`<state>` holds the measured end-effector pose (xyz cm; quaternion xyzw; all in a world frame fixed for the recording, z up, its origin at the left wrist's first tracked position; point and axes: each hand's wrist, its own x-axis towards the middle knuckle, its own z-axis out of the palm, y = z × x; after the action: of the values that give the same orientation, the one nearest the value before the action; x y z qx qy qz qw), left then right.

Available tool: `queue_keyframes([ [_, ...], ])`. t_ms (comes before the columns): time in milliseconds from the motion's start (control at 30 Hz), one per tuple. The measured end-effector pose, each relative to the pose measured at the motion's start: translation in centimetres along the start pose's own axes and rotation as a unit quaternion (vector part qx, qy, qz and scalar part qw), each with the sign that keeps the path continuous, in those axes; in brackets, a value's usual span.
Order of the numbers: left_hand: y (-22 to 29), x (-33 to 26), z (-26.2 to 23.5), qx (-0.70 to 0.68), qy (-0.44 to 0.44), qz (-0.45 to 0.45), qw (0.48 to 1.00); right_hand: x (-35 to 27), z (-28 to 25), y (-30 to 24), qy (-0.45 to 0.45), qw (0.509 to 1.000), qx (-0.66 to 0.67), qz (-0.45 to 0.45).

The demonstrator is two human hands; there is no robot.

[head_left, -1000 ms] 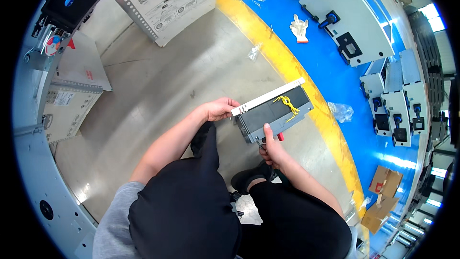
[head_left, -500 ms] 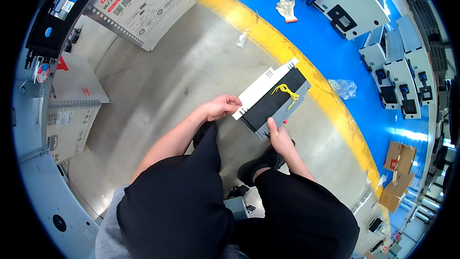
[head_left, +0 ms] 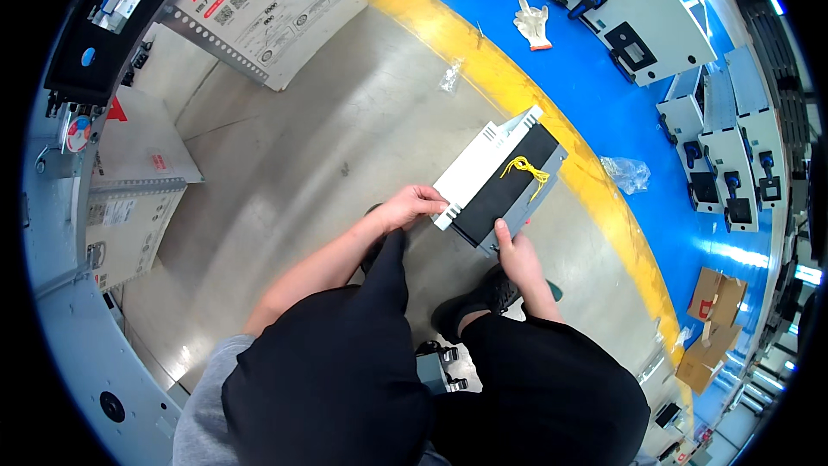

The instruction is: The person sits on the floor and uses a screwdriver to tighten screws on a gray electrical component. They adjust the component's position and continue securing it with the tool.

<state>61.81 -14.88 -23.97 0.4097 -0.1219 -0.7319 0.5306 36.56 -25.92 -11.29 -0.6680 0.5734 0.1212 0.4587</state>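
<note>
A hand could pass over the smooth grey floor left of the left grip, as far as the large off-white printed panel with a perforated edge. Ahead of the right grip, the white, black and grey rectangular casing bars the way. Two black-trousered legs crowd the near side. Rightward, room runs across the yellow painted stripe toward white metal cabinets.

And it's a workshop or factory floor here: bare grey concrete, a yellow band curving along blue flooring, a big metal panel, grey metal enclosures grouped near it, a work glove, brown cardboard boxes farther down
</note>
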Motion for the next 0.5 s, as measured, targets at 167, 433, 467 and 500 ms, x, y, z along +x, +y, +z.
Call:
queue_keyframes([
  [167, 0.0, 0.2, 2.6, 0.005, 0.020, -0.020, 1.000, 0.8, -2.8, 0.7, 0.025, 0.997, -0.052, -0.048],
  [433, 0.1, -0.7, 3.9, -0.097, 0.005, 0.009, 0.995, 0.4, -4.5, -1.4, -0.053, 0.995, -0.046, -0.073],
  [467, 0.2, -0.6, 4.0, -0.104, 0.006, 0.009, 0.994, 0.5, -4.6, -1.1, -0.052, 0.995, -0.044, -0.079],
  [500, 0.4, -0.5, 4.1, -0.111, 0.008, 0.009, 0.994, 0.8, -4.7, -0.8, -0.048, 0.994, -0.040, -0.085],
])
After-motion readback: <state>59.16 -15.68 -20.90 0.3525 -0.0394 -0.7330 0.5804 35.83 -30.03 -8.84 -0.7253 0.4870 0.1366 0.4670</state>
